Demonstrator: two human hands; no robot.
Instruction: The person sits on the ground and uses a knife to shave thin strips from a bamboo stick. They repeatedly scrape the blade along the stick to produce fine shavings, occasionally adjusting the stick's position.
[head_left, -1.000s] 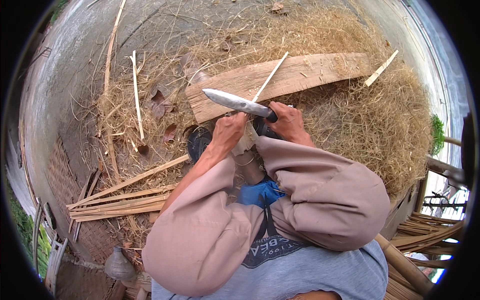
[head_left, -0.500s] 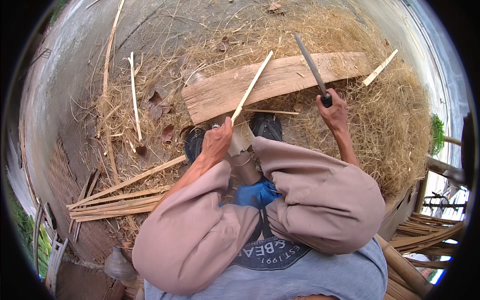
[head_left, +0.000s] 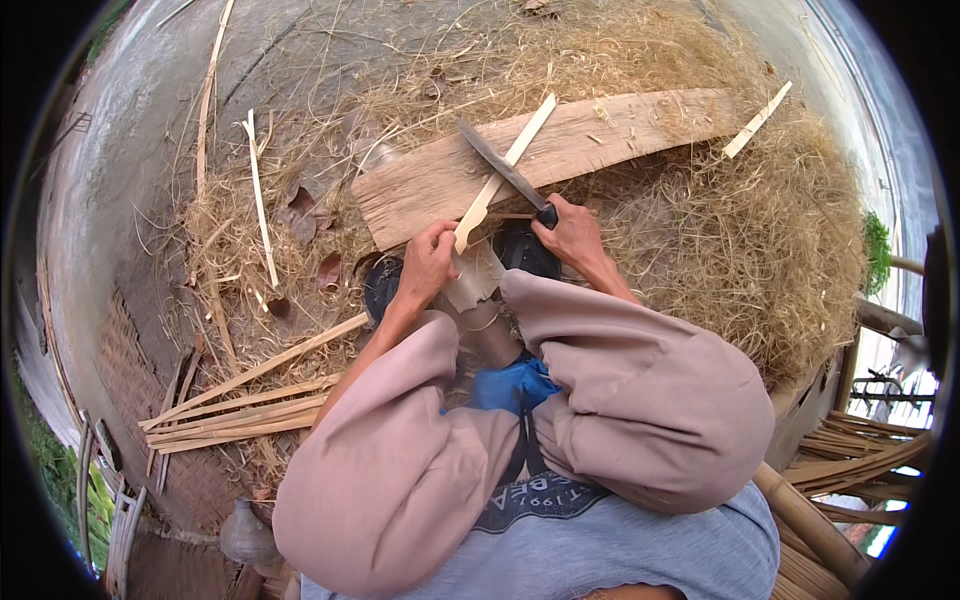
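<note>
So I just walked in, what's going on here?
Someone's left hand pinches the near end of a pale, flat, wood-like strip. Their right hand grips a grey-bladed, black-handled knife, its blade crossing the strip in this view. Beyond the hands lies a long, curved, brown wooden board, with dry, tan, curly shavings around it.

Pale flat strip (head_left: 485,200) – shaved, notched near its lower end, slanting up rightward, upper centre, black-handled knife (head_left: 488,150) – grey blade crossing the strip, tip toward upper left
</note>
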